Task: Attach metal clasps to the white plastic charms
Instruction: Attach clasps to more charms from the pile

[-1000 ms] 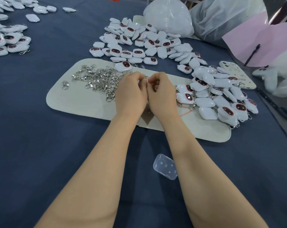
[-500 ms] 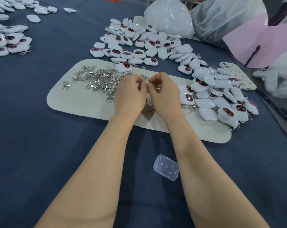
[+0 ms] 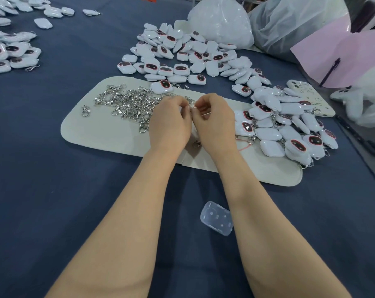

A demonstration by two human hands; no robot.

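Across the blue surface [image 3: 53,190], a cream mat [image 3: 100,134] lies under both hands. Beyond the mat sit white plastic bags [image 3: 221,20] and a pink sheet [image 3: 343,54]; before its near edge lies a clear plastic case [image 3: 216,218]. The left hand [image 3: 169,125] and right hand [image 3: 216,125] meet over the mat's middle, fingers curled, pinching a small clasp [image 3: 193,106] between them. Their backs hide most of it, and I cannot tell whether a charm is held. White charms [image 3: 289,130] with dark, red-rimmed faces heap on the mat's right end and beyond its far edge. Silver loose clasps [image 3: 128,104] tangle on its left half.
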